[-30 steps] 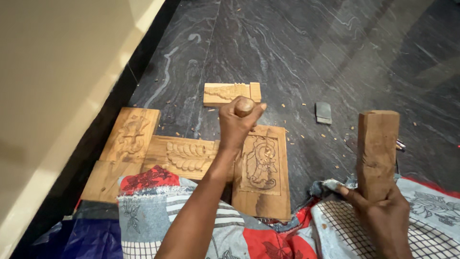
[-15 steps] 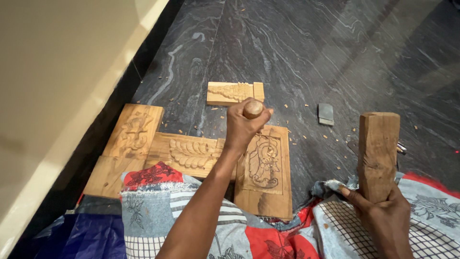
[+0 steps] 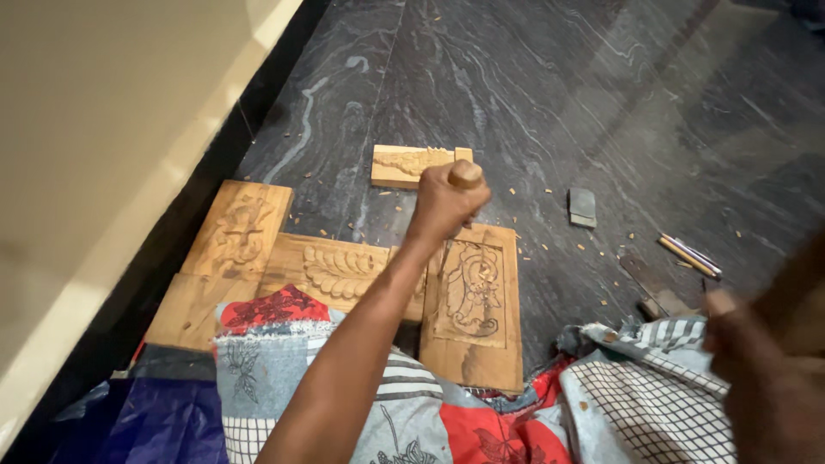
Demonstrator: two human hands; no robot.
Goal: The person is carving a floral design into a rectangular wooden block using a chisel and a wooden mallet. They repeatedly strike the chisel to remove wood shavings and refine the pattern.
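Left hand (image 3: 443, 204) fisted tight around a chisel (image 3: 465, 175), planted on the carved panel (image 3: 473, 301) lying on the floor. Right hand (image 3: 760, 387) at near right is blurred, can't tell its grip.

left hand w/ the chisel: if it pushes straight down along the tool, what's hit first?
Likely the carved wooden panel. The left hand grips a wooden-handled chisel right above the panel's upper edge. The blade tip is hidden behind the hand, so the exact contact spot is unclear.

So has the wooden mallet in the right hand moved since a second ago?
Yes. The wooden mallet was upright and sharp beside the carved panel; now it is a blur at the frame's right edge, swung in the right hand.
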